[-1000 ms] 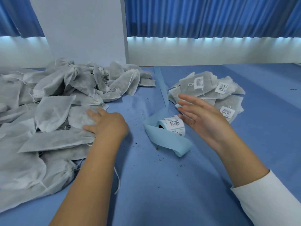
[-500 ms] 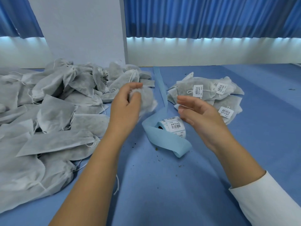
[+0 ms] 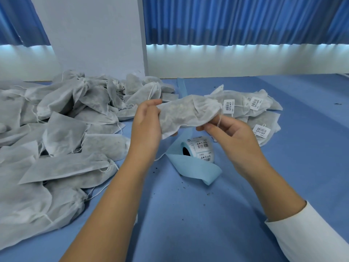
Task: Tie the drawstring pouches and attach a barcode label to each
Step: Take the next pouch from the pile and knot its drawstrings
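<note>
Being held above the label roll [image 3: 202, 150], pouch [image 3: 188, 114] gripped at one end by left hand [image 3: 147, 125], opposite end pinched by right hand [image 3: 232, 137].

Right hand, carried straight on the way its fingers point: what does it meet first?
The pouch. The right hand points left and slightly away, and it seems to pinch the pouch's lower edge near the drawstring. Past that, it would probably reach the left hand gripping the other end, though depth is unclear.
</note>
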`<control>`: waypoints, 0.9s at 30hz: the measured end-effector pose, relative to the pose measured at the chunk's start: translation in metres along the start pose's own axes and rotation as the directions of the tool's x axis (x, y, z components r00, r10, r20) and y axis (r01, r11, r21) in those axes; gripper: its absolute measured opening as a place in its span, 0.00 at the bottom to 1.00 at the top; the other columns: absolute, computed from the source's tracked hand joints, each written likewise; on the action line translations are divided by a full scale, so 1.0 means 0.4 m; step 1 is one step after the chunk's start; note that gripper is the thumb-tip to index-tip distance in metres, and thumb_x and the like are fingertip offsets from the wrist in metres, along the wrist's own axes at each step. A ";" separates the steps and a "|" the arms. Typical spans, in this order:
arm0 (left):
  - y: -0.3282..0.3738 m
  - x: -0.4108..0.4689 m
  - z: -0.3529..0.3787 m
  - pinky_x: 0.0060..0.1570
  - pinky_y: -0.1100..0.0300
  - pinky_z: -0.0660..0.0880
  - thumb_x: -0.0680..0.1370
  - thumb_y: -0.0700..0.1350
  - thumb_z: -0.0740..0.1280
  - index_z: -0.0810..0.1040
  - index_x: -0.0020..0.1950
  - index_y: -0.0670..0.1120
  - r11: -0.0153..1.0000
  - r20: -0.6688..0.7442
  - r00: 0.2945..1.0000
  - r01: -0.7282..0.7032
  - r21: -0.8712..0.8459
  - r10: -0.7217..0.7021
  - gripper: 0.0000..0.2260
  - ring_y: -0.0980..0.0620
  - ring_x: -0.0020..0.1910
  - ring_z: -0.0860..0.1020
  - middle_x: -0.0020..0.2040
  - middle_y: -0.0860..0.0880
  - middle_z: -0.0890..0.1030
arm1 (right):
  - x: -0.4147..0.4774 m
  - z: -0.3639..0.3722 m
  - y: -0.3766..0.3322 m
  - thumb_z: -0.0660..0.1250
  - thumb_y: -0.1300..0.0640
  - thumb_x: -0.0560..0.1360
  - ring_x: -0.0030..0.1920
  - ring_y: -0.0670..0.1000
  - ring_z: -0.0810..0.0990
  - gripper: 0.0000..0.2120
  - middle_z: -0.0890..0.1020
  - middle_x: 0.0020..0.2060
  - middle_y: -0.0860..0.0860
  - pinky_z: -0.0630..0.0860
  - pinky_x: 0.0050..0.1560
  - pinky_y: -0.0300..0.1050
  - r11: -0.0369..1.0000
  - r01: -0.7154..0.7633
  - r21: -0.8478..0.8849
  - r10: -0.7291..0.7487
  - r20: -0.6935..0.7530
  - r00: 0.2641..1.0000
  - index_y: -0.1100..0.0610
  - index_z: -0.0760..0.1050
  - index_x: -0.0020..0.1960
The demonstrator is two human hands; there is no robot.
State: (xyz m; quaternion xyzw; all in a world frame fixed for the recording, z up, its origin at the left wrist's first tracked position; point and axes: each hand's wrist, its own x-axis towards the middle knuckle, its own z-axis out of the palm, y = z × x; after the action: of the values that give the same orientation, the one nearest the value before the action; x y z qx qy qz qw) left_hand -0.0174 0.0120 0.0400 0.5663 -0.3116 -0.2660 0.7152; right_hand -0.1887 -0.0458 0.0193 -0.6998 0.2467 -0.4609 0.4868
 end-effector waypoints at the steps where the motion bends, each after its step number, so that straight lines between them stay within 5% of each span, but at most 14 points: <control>1: -0.004 0.002 -0.001 0.44 0.49 0.82 0.79 0.41 0.56 0.79 0.54 0.53 0.999 -0.004 1.000 -0.015 0.048 0.016 0.14 0.54 0.46 0.83 0.49 0.52 0.81 | 0.000 -0.001 -0.002 0.67 0.62 0.74 0.50 0.43 0.83 0.10 0.86 0.46 0.47 0.76 0.49 0.33 1.000 -0.009 0.021 0.009 0.005 1.000 0.50 0.83 0.51; 3: -0.011 0.005 -0.004 0.49 0.53 0.79 0.80 0.43 0.56 0.79 0.56 0.54 0.990 -0.010 0.998 -0.060 0.124 0.062 0.14 0.53 0.50 0.81 0.51 0.54 0.81 | 0.002 -0.002 -0.005 0.63 0.63 0.70 0.49 0.46 0.83 0.15 0.86 0.46 0.49 0.79 0.49 0.39 0.994 -0.070 0.086 0.068 0.023 0.997 0.50 0.83 0.49; 5: -0.021 0.010 -0.009 0.41 0.64 0.73 0.79 0.44 0.56 0.78 0.57 0.54 0.981 -0.027 0.994 -0.098 0.169 0.104 0.14 0.62 0.43 0.77 0.46 0.59 0.79 | 0.004 -0.001 -0.008 0.64 0.59 0.71 0.41 0.47 0.82 0.12 0.86 0.43 0.51 0.78 0.40 0.39 0.985 -0.124 0.123 0.122 0.023 0.992 0.49 0.84 0.45; 9: -0.033 0.027 -0.021 0.32 0.74 0.69 0.80 0.43 0.55 0.76 0.59 0.50 0.955 -0.049 0.990 -0.113 0.275 0.131 0.13 0.68 0.35 0.74 0.43 0.58 0.77 | 0.006 -0.002 -0.003 0.63 0.56 0.81 0.25 0.42 0.66 0.12 0.74 0.28 0.48 0.64 0.26 0.31 0.993 -0.115 0.006 0.116 -0.069 0.991 0.48 0.83 0.43; 14: -0.045 0.035 -0.031 0.54 0.68 0.63 0.82 0.39 0.55 0.69 0.72 0.45 0.741 0.170 0.985 -0.146 0.655 0.044 0.18 0.54 0.61 0.73 0.71 0.48 0.72 | -0.001 0.003 -0.011 0.59 0.56 0.83 0.27 0.45 0.62 0.13 0.66 0.29 0.55 0.63 0.27 0.32 0.992 -0.052 -0.113 0.043 -0.076 0.996 0.52 0.82 0.47; 17: -0.032 0.004 -0.018 0.57 0.78 0.59 0.83 0.41 0.58 0.70 0.73 0.49 0.747 0.455 0.879 -0.399 0.532 0.145 0.18 0.62 0.67 0.68 0.73 0.53 0.70 | -0.011 0.020 -0.015 0.59 0.59 0.82 0.27 0.42 0.65 0.12 0.67 0.26 0.48 0.64 0.30 0.30 0.982 -0.003 -0.187 0.006 0.015 1.000 0.54 0.81 0.46; 20: -0.015 -0.031 0.002 0.64 0.71 0.68 0.81 0.45 0.60 0.77 0.66 0.51 0.865 0.656 0.736 -0.429 0.262 0.166 0.15 0.65 0.63 0.75 0.63 0.58 0.79 | -0.017 0.028 -0.017 0.59 0.61 0.82 0.29 0.41 0.68 0.12 0.70 0.26 0.41 0.65 0.33 0.30 0.977 0.054 -0.205 -0.032 0.105 0.994 0.58 0.77 0.44; 24: -0.004 -0.038 -0.003 0.61 0.63 0.74 0.83 0.42 0.62 0.80 0.60 0.53 0.880 0.692 0.705 -0.417 0.228 0.155 0.11 0.61 0.58 0.79 0.55 0.58 0.83 | -0.018 0.021 -0.016 0.59 0.63 0.82 0.28 0.41 0.67 0.11 0.70 0.26 0.43 0.65 0.32 0.31 0.981 0.073 -0.179 -0.052 0.123 0.991 0.64 0.76 0.45; 27: 0.003 -0.032 -0.019 0.53 0.70 0.74 0.81 0.41 0.66 0.81 0.55 0.57 0.859 0.683 0.716 -0.434 0.272 0.145 0.10 0.63 0.51 0.81 0.49 0.58 0.85 | -0.016 0.020 -0.016 0.62 0.62 0.81 0.32 0.41 0.73 0.11 0.79 0.30 0.41 0.69 0.37 0.34 0.965 0.116 -0.237 -0.095 0.098 0.991 0.54 0.81 0.46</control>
State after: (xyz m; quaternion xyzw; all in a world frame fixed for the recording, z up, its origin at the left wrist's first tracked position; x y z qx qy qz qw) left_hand -0.0201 0.0268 0.0381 0.5213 -0.6722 -0.2522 0.4613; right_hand -0.1853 -0.0345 0.0216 -0.7852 0.2422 -0.4222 0.3828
